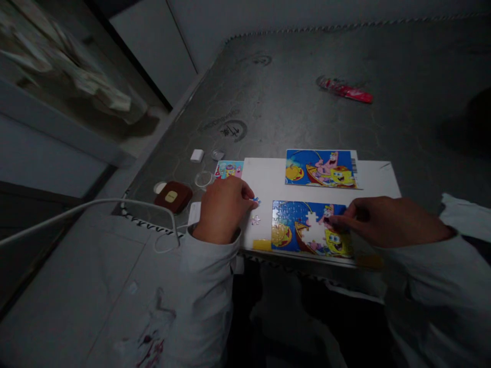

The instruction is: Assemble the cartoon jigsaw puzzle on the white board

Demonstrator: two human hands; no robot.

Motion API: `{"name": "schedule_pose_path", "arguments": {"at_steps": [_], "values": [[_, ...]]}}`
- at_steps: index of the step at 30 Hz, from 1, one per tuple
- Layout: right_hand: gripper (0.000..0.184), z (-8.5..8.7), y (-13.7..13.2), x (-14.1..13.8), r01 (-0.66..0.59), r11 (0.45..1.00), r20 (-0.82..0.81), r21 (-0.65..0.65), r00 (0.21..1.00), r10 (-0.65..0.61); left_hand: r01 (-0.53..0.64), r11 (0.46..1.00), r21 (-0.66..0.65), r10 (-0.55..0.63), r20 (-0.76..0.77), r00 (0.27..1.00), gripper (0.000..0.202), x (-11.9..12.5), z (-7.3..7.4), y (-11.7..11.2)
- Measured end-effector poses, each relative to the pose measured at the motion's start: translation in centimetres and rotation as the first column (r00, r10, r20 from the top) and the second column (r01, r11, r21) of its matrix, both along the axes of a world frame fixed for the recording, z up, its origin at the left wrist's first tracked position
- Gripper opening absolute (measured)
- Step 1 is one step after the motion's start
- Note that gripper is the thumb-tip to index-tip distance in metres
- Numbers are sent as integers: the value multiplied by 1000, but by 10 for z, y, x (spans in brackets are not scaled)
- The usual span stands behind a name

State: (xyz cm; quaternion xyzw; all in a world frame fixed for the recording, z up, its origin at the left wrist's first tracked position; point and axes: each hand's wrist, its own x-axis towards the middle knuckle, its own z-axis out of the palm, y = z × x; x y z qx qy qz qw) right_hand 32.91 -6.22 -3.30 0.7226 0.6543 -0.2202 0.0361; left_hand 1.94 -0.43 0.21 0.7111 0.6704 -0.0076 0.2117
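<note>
At the far left a white cable (95,204) loops over the table's near edge, beside a brown case (173,197), with a clear lid (203,179) and a small white box (197,155) just beyond. The left hand (224,207) rests on the left edge of the white board (268,179), fingers curled in and tips closed on a small blue piece (256,201); a loose piece (255,220) lies just nearer on bare board. The puzzle (295,227) sits at the board's near edge, right of that bare strip, with a white gap in its middle. The picture (321,168) lies along the board's far edge. The right hand (379,222) reaches in from the right, fingers drawn together at the puzzle's upper right by the gap; whether they grip a piece cannot be told. Beyond the board the dark table (291,102) lies open out to a red wrapper (345,91), well apart.
</note>
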Motion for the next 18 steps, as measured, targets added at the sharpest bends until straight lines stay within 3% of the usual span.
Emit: {"name": "schedule_pose_path", "arguments": {"at_steps": [5,11,18], "values": [[58,4,2,-4,49,991,64,-127,997,-41,36,999,3,-37,38,999,12,3,-1,2],[58,3,3,-5,42,993,64,-111,997,-35,64,998,-18,-59,197,979,14,7,1,0],[50,19,0,-22,-19,999,44,-42,999,21,207,976,71,-217,450,866,8,14,8,-7]]}}
